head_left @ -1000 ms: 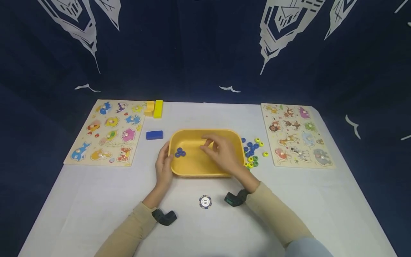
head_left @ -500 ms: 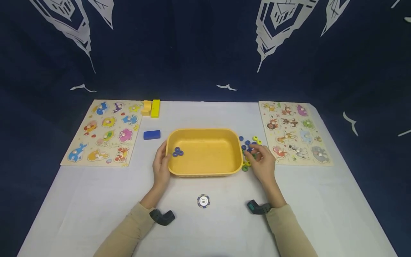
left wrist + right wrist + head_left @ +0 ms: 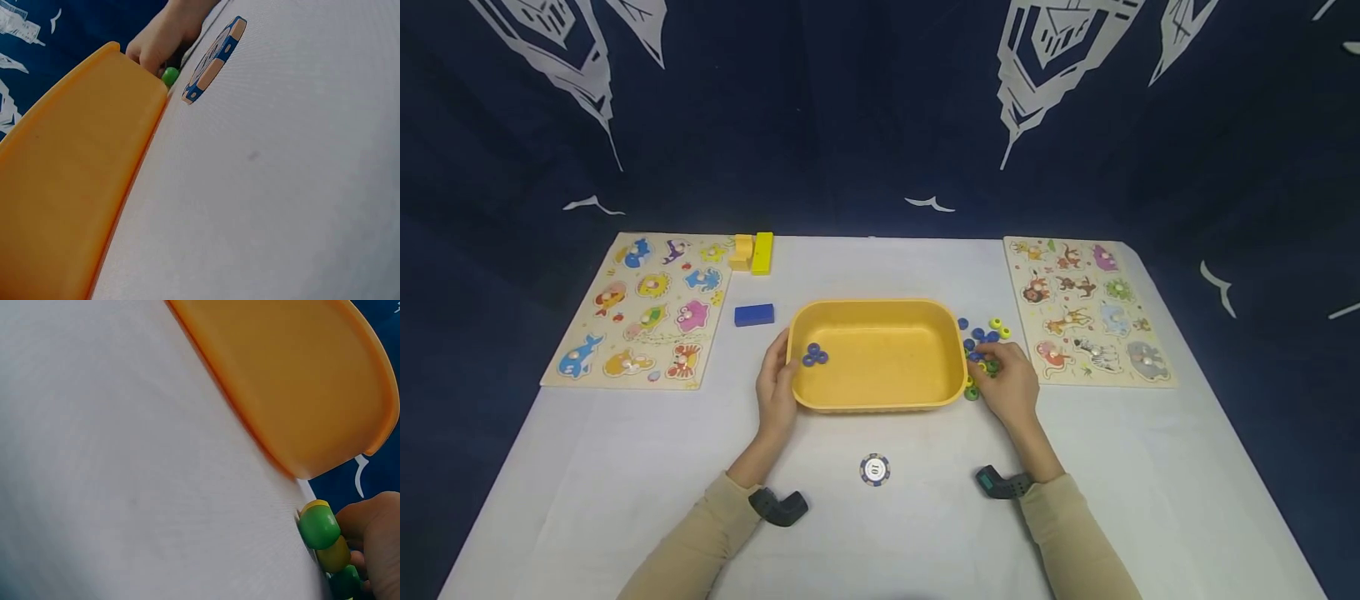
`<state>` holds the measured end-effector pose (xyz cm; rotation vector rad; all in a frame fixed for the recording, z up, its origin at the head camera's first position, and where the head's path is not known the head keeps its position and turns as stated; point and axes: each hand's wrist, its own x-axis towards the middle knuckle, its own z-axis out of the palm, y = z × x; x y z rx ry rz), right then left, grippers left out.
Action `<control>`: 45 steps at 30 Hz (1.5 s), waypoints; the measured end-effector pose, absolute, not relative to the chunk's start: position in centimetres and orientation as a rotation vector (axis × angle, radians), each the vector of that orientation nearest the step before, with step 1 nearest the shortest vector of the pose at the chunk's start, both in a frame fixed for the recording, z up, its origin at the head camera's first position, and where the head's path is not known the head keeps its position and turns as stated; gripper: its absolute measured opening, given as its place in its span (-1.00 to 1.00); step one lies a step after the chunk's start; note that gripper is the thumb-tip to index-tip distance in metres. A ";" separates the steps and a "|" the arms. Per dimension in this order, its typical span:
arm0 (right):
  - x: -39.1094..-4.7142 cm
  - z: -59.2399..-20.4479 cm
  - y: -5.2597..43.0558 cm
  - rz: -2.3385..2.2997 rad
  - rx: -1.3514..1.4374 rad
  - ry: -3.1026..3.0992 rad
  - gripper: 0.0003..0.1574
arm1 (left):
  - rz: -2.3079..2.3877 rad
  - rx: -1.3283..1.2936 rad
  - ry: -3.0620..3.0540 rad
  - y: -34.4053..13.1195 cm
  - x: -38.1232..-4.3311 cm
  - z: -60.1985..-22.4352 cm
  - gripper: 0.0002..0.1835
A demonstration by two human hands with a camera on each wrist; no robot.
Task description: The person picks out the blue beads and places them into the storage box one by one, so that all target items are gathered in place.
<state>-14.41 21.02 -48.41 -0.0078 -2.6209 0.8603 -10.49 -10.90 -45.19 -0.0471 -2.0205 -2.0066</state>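
Loose beads [image 3: 978, 333] lay just right of yellow tray [image 3: 887, 358]; three blue beads [image 3: 822, 357] sat inside, left end | right hand [image 3: 1012, 387] was at the loose ones, fingers bent, couldn't tell if pinching any | left hand [image 3: 775, 392] gripped tray's left end | chip [image 3: 875, 470] lay nearside

The left sleeve [image 3: 696, 537] and right sleeve [image 3: 1075, 529] are long and plain tan, lightly creased. Past them sit a left camera [image 3: 781, 507] and right camera [image 3: 1002, 486] — black, bent, the right one showing a teal patch [image 3: 987, 481]. Left hand [image 3: 777, 385] and right hand [image 3: 1013, 387] are bare.
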 end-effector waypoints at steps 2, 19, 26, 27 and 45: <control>-14.5 -48.5 20.9 0.852 -0.011 -2.630 -0.68 | -2.008 -0.045 -2.013 -11.0 -10.5 -45.2 -0.50; -17.0 -39.8 13.0 0.903 0.539 -2.647 -0.76 | -2.049 -0.029 -1.962 -11.1 -10.8 -45.6 -0.51; -18.9 -40.3 6.8 0.782 0.782 -2.874 -0.76 | -2.048 -0.028 -1.970 -11.1 -10.7 -45.5 -0.50; -19.0 -40.6 6.2 0.765 0.802 -2.888 -0.76 | -2.043 -0.029 -1.978 -11.1 -10.7 -45.5 -0.50; -19.5 -43.6 2.9 0.611 0.994 -3.061 -0.67 | -1.991 -0.044 -1.995 -11.1 -10.7 -45.5 -0.50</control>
